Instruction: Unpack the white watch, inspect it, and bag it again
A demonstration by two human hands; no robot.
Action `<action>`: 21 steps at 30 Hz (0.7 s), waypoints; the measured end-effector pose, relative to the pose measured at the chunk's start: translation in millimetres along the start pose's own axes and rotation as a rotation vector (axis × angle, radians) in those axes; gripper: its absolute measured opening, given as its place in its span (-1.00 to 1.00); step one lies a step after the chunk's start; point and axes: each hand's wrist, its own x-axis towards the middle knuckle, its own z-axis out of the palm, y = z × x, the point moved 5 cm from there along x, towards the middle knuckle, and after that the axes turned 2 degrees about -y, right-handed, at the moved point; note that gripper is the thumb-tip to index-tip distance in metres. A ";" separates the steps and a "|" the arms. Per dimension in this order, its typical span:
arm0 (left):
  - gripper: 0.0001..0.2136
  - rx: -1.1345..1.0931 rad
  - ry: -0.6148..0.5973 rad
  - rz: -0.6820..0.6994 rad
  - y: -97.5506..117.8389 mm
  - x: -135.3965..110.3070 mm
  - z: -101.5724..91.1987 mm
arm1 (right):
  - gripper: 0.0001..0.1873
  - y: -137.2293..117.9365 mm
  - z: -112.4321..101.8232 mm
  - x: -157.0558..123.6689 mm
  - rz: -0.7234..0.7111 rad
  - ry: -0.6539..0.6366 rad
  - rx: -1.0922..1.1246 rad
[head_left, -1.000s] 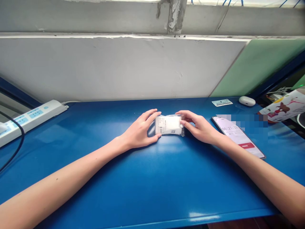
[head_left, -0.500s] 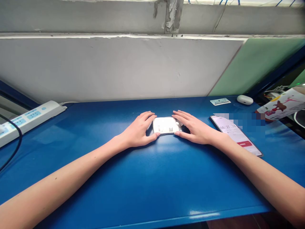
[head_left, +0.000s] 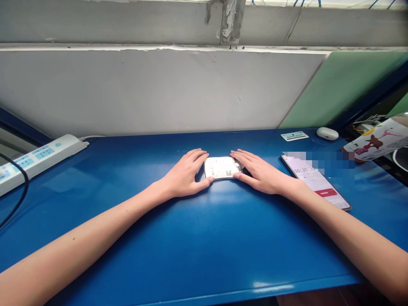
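Note:
A flat white rectangular packet (head_left: 219, 167) with small dark print lies on the blue table. Its rim looks clear and shiny, like plastic. My left hand (head_left: 187, 173) grips its left end, thumb at the near edge and fingers along the far edge. At the opposite end, my right hand (head_left: 259, 172) holds it the same way. A small whitish lump (head_left: 239, 164) shows beside the packet under my right fingers, too covered to make out.
A phone (head_left: 321, 187) showing a timer lies right of my right hand. Behind it are a card (head_left: 295, 136) and a white earbud case (head_left: 327, 133). A printed cup (head_left: 379, 138) lies tilted at the right. A power strip (head_left: 47, 154) and black cable (head_left: 26, 187) occupy the left.
My right hand has shifted very slightly to the left. My left hand and the packet look the same.

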 end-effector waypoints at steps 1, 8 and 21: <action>-0.33 -0.003 0.006 0.006 0.6 0.2 -0.7 | -0.27 -0.2 0.1 0.2 -0.004 0.005 0.000; -0.34 -0.023 -0.005 0.004 2.2 1.3 -3.4 | -0.31 -1.1 -0.3 -1.3 0.004 0.038 0.034; -0.31 0.015 -0.049 0.021 2.3 1.2 0.2 | -0.35 -15.7 4.5 2.1 0.123 0.099 -0.007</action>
